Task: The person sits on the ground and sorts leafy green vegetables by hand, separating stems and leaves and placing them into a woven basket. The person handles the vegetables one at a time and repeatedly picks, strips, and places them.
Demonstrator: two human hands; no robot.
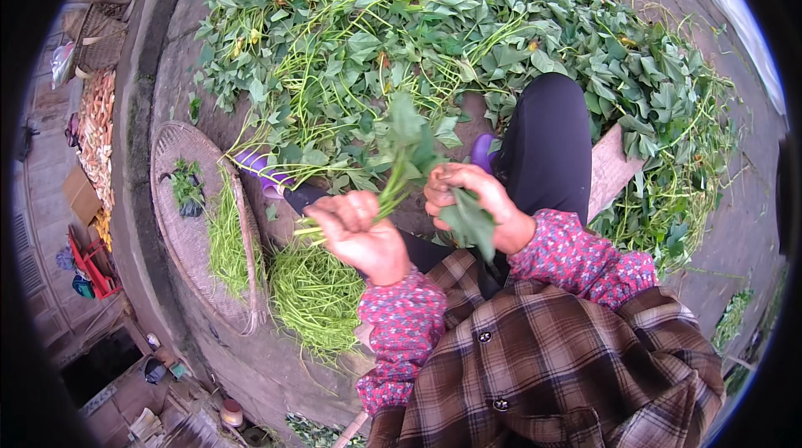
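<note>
My left hand (363, 235) grips a small bunch of green leaf stalks (393, 188), whose blurred leaves point up and away from me. Close by on the right, my right hand (473, 200) has its fingers curled around a green leaf (471, 222) that hangs down across the palm. Beyond both hands spreads a large heap of sweet potato vines (376, 41). Below my left hand lies a pile of stripped green stalks (316, 301). More bare stalks (227, 241) rest inside a shallow woven basket (182, 260) to the left.
A leafy bunch in a dark bag (189, 188) sits in the basket. My bent knee (551, 135) and purple shoes (260, 169) stand among the vines. A wooden board (611, 172) shows beside the knee. Past a concrete ledge (135, 135) lie corn cobs (97, 128) and a red stool (94, 263).
</note>
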